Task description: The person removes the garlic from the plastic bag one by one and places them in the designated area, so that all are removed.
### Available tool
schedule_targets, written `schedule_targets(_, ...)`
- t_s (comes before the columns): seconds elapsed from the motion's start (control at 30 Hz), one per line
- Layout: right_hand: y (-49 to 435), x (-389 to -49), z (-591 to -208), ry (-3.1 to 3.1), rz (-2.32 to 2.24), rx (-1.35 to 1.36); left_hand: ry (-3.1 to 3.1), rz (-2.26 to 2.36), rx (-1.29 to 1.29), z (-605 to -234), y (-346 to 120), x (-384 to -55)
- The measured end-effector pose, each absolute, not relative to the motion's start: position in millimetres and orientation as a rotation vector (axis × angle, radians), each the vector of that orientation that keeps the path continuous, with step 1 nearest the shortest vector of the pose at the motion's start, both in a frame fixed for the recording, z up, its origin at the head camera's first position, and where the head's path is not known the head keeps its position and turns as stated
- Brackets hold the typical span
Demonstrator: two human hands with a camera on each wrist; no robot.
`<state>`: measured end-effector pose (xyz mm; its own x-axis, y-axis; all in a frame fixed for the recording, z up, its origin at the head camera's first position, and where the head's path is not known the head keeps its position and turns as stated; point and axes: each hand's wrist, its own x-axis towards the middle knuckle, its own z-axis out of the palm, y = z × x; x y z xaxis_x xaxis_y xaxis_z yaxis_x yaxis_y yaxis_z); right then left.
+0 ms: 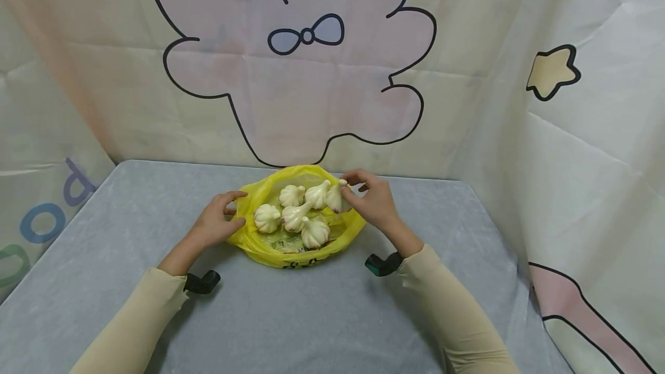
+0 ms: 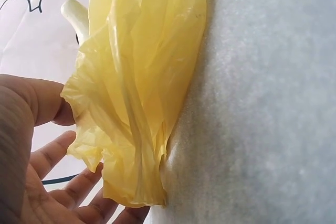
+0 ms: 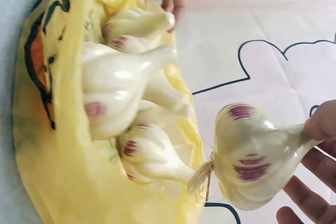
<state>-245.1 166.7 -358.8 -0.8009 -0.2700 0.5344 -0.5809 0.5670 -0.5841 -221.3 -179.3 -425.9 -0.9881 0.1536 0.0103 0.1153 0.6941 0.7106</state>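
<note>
A yellow plastic bag (image 1: 270, 255) lies with its mouth spread wide, and several white garlic bulbs (image 1: 267, 218) sit inside it. With thumb and fingertips my right hand (image 1: 375, 201) pinches the neck of one garlic bulb (image 3: 247, 158). That bulb has purple streaks and a tuft of dry roots, and it hangs over the bag's right rim, apart from the other bulbs in the right wrist view. At the bag's left side, my left hand (image 1: 214, 221) touches the rim with loosely spread fingers, the thumb (image 2: 50, 100) right at the plastic edge.
A grey cloth covers the table (image 1: 291, 322). Behind it hangs a pale curtain (image 1: 478, 91) printed with a cartoon bear and a bow tie. Each wrist wears a small black camera mount (image 1: 202, 283).
</note>
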Motion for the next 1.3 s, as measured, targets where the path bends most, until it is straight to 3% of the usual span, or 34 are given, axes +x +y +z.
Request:
schedule_targets(0.57,214,-250,-351,-2.408,1.062,0.527,2.842,1.193,0.198,-429,-179,-222)
schedule_targets(1.3,261,-268,-403,-2.525,1.025,0.291,2.829,1.216,0.208,-430,-182,-224)
